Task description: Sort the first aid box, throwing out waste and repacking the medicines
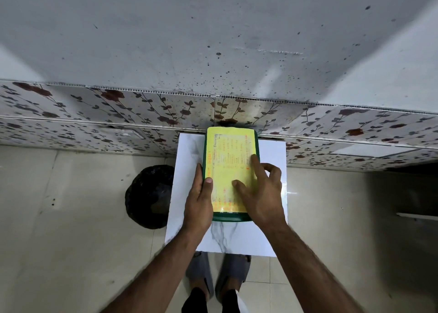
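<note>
A green first aid box (pixel 231 218) with a yellow printed label (pixel 227 151) across its closed lid lies flat on a small white marble-patterned table (pixel 239 239). My left hand (pixel 199 198) grips the box's left edge, thumb resting on the lid. My right hand (pixel 260 191) lies on the lid's right side, with index finger and thumb spread over the label and the other fingers curled. No medicines or waste are visible; the box's contents are hidden under the lid.
A round bin lined with a black bag (pixel 149 196) stands on the tiled floor just left of the table. A floral-tiled wall base (pixel 118 113) runs behind. My feet in grey sandals (pixel 218 279) are below the table's near edge.
</note>
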